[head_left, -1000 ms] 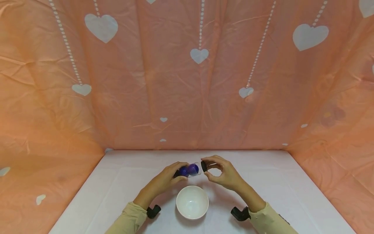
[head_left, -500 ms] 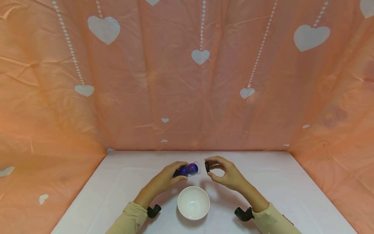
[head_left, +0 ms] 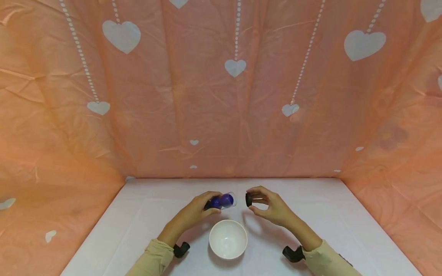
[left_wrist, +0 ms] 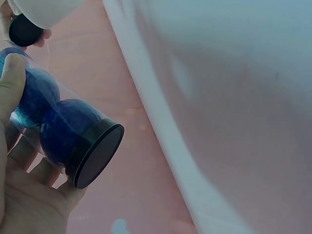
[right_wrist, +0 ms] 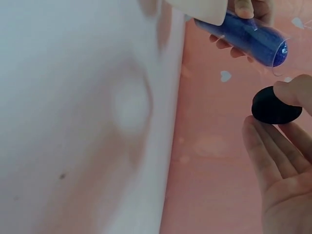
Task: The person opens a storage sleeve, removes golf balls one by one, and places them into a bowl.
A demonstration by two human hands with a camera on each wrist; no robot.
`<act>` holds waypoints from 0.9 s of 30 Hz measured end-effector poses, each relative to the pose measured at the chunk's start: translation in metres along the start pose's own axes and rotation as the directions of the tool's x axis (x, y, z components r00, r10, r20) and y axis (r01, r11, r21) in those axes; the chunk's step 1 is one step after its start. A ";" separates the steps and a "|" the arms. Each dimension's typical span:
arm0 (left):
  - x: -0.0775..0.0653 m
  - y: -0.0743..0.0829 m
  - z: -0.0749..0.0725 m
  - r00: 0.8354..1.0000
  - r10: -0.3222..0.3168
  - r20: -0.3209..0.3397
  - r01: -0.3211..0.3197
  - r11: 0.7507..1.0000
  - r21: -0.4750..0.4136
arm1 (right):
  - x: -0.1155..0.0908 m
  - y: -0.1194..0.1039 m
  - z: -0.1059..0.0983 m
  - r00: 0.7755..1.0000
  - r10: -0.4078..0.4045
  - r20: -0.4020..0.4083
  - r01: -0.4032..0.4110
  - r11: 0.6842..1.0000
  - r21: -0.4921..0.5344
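A clear plastic tube (left_wrist: 68, 92) with a black base holds several dark blue, purple-looking balls (head_left: 226, 200). My left hand (head_left: 197, 207) grips it round the side, tilted with its uncapped mouth pointing right. Between thumb and fingertips, my right hand (head_left: 272, 207) pinches a round black lid (head_left: 248, 199), held a short way right of the tube's mouth and apart from it. The same lid (right_wrist: 276, 105) faces the tube in the right wrist view. Below and between both hands, a white bowl (head_left: 228, 257) stands on the table; no balls show in it.
The white table (head_left: 155, 230) meets an orange curtain (head_left: 221, 153) with pale hearts at the back and sides. Black wrist-worn pieces (head_left: 181, 249) stick out by each sleeve, near the bowl's sides.
My right hand has drawn the black lid rightward, widening the gap to the tube's mouth. The left hand and tube stay nearly where they were, and so does the bowl.
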State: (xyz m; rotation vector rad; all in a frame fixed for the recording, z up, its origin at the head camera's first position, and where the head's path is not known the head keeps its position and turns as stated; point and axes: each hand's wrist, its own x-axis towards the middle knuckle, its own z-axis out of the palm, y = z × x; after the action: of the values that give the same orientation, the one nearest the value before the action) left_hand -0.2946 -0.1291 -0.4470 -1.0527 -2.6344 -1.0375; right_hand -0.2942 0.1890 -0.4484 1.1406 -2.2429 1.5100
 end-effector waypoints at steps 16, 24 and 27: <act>-0.002 0.000 -0.001 0.999 -0.027 0.026 0.028 0.999 -0.025 | -0.018 0.016 -0.008 0.996 0.081 0.035 -0.079 0.995 -0.062; -0.002 0.000 0.000 0.999 -0.026 0.023 0.027 0.999 -0.027 | -0.025 0.018 -0.013 0.986 0.147 0.076 -0.138 0.984 -0.109; -0.002 0.000 0.000 0.999 -0.036 0.027 0.037 0.999 -0.031 | -0.026 0.019 -0.013 0.984 0.158 0.079 -0.147 0.980 -0.136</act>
State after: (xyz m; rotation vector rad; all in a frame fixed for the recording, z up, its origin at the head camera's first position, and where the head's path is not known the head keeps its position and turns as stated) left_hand -0.2932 -0.1300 -0.4475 -1.0357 -2.6765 -1.0836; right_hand -0.2925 0.2165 -0.4697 1.0391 -2.4999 1.3660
